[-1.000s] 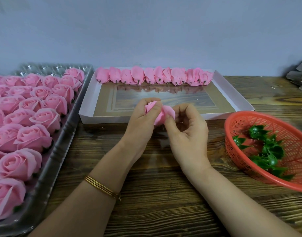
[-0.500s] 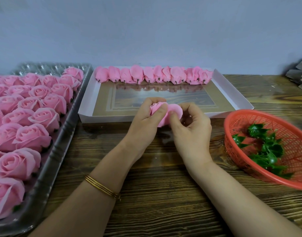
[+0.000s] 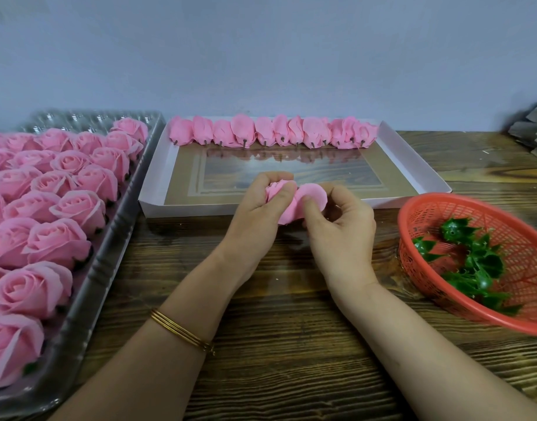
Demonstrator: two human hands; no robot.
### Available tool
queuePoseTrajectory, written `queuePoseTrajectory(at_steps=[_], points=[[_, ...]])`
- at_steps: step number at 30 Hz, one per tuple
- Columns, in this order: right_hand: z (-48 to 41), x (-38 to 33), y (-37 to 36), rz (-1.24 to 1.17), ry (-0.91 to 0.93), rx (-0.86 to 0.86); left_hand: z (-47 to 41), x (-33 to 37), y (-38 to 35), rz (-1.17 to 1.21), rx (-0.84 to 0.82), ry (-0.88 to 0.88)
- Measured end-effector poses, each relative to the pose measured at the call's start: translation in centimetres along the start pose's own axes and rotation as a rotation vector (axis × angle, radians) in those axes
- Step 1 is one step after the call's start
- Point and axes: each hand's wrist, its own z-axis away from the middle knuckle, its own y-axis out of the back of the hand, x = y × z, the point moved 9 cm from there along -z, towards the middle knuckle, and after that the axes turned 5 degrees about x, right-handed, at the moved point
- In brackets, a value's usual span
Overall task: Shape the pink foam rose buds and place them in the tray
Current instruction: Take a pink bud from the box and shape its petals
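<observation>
Both my hands hold one pink foam rose bud (image 3: 294, 203) above the table, just in front of the white tray (image 3: 419, 165). My left hand (image 3: 258, 217) grips the bud's body, thumb across its front. My right hand (image 3: 340, 226) pinches an outer petal, which is folded out to the right. A row of several shaped pink buds (image 3: 273, 133) lies along the tray's far edge, stems pointing toward me. The remainder of the tray floor is bare.
A silver plastic tray (image 3: 109, 226) full of open pink roses (image 3: 57, 244) fills the left side. A red mesh basket (image 3: 425, 214) with green plastic calyxes (image 3: 473, 262) sits at the right. Grey stacked pieces (image 3: 531, 129) lie far right. Wooden table (image 3: 285, 344) under my forearms.
My right hand has drawn one petal outward to the right, so it now stands open and round. Both hands stayed near the tray's front edge.
</observation>
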Motion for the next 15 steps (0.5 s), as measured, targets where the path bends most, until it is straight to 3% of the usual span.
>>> queuePoseTrajectory(at_steps=[7, 15], points=[[-0.04, -0.02, 0.31, 0.002, -0.009, 0.027, -0.12, -0.33, -0.05, -0.035, -0.015, -0.033], [0.17, -0.62, -0.60, -0.110, 0.014, -0.069, -0.34, -0.27, 0.04, -0.034, -0.011, -0.048]])
